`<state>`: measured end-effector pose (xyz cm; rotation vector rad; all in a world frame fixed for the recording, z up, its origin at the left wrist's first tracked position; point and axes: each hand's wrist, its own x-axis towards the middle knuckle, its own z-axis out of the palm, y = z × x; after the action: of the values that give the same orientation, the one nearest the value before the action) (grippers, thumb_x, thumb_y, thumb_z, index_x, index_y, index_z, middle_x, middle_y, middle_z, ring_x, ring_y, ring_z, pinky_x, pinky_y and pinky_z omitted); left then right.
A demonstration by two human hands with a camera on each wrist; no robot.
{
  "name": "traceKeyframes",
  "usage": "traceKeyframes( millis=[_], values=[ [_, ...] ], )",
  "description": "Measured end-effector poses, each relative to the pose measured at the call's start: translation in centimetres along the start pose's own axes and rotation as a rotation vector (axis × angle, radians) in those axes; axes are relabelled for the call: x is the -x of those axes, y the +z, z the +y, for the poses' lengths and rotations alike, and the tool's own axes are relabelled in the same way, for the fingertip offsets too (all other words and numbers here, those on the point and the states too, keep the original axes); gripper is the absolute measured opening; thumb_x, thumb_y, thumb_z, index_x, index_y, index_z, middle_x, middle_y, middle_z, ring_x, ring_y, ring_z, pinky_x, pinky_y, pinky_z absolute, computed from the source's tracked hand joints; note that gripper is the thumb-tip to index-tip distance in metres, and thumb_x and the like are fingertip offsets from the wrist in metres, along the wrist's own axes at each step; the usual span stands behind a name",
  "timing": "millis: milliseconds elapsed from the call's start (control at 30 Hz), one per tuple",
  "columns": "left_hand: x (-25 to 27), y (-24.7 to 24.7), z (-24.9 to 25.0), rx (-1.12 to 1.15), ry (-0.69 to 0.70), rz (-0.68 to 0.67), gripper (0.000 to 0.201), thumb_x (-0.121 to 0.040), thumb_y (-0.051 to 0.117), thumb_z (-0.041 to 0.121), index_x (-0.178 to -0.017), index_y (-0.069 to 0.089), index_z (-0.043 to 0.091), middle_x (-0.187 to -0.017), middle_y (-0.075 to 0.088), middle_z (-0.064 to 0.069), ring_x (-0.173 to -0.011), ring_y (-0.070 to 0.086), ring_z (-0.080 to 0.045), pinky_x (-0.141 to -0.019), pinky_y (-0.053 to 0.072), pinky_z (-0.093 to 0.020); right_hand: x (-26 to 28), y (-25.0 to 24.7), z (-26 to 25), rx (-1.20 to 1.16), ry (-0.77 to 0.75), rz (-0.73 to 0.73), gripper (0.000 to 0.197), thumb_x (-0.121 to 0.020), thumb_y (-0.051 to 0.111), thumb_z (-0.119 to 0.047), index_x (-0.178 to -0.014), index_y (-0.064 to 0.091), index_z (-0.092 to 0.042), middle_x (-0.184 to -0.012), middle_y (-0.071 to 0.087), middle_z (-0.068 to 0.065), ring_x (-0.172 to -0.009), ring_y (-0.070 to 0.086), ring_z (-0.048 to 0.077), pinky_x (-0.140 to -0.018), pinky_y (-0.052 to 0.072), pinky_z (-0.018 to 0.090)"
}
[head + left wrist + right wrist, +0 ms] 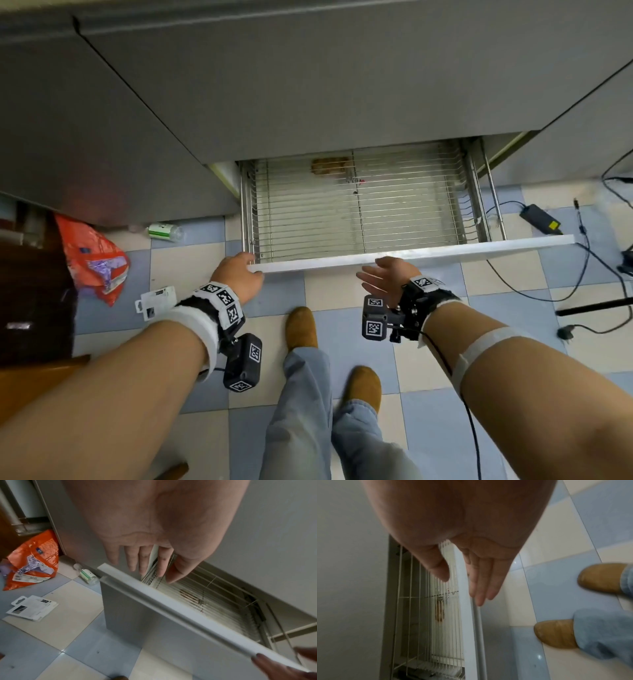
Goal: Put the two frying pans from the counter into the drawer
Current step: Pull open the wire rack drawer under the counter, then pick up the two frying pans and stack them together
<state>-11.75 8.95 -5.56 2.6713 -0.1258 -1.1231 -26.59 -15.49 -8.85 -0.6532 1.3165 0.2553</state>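
The drawer [414, 255] stands pulled out low under the counter, its wire rack [342, 212] bare of pans. The left hand [239, 274] hovers at the front panel's left end, fingers straight and spread. The right hand [385, 279] hangs flat and relaxed just beside the panel's middle, holding nothing.

Lighting was soft, even, fairly dim indoor; no hard shadows. Head view was sharp at centre, with strong wide-angle bending at the edges: cabinet front [308, 85] lines bowed, forearms stretched large. The drawer [411, 251] front's top edge caught the brightest light, near glare. A faint reddish cast sat on the cabinet by the orange bag [92, 257]. Small specular dots showed on the floor tiles [539, 656]. In both wrist views the palms were very close, soft and shaded; left hand [154, 527] fingertips smeared, right hand [462, 527] fingers and the shoes [556, 634] motion-blurred.
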Motion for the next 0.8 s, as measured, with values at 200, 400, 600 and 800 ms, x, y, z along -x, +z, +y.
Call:
traceKeyframes(
  millis=[200,400,600,800],
  values=[
    [7.0,-9.6,5.3,0.182,0.157,0.058,0.029,-0.089,0.056,0.019,-0.117,0.067,0.019,-0.123,0.068,-0.006,-0.095,0.062,-0.02,-0.079,0.046,-0.02,12.3,2.2,-6.6,0.136,-0.169,-0.018,0.021,-0.098,0.049,-0.016,-0.114,0.061,-0.009,-0.103,0.072,0.009,-0.089,0.071,0.026,-0.073,0.056,0.035],
    [15.5,-24.2,14.6,0.269,0.454,0.184,0.019,-0.09,0.056,0.012,-0.09,0.068,0.027,-0.095,0.07,0.0,-0.078,0.064,-0.014,-0.064,0.046,-0.018,28.2,2.8,-18.3,-0.002,-0.463,0.05,0.024,-0.103,0.041,-0.025,-0.094,0.057,-0.01,-0.075,0.062,0.007,-0.07,0.064,0.025,-0.057,0.05,0.031],
    [17.3,-34.1,20.0,0.272,0.638,0.325,0.026,-0.087,0.057,0.015,-0.079,0.067,0.038,-0.094,0.074,0.001,-0.082,0.066,-0.018,-0.075,0.051,-0.03,33.8,2.5,-28.8,0.281,-0.702,0.363,0.05,-0.08,0.043,-0.052,-0.098,0.059,-0.008,-0.116,0.065,0.022,-0.098,0.066,0.038,-0.095,0.052,0.054],
    [15.4,-38.7,19.9,0.168,0.66,0.349,0.025,-0.087,0.058,0.014,-0.083,0.068,0.037,-0.1,0.074,0.001,-0.094,0.068,-0.019,-0.086,0.051,-0.031,35.5,5.6,-29.7,0.516,-0.606,0.281,0.036,-0.084,0.053,-0.034,-0.095,0.062,-0.001,-0.089,0.072,0.017,-0.081,0.076,0.026,-0.077,0.063,0.046]
  ],
)
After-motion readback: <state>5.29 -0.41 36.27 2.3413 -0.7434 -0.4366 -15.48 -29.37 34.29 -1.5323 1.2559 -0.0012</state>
